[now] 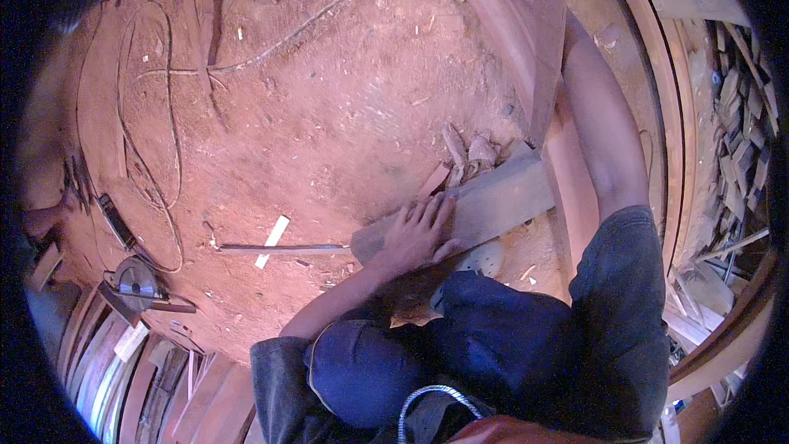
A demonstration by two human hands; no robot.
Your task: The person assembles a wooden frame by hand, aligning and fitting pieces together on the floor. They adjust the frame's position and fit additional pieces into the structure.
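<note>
My left hand [421, 234] lies flat on a thick wooden plank [501, 201], its fingers spread and stretched over the top face. The plank lies slantwise in front of my knees, its right end against a long upright board [571, 189]. My right arm [604, 123] reaches far up along the right side. It passes behind a long narrow wooden board [545, 66], and my right hand does not show. Another long piece of wood [497, 16] runs beside that board toward the upper edge. A thin dark rod [283, 248] lies left of the plank.
Crumpled cloth-like scraps [481, 152] lie just beyond the plank. A circular saw [138, 284] rests at the left, with a loose cord [170, 144] on the earth floor. Stacked boards [123, 378] fill the lower left. Long curved timbers [678, 115] and a woodpile [744, 148] line the right.
</note>
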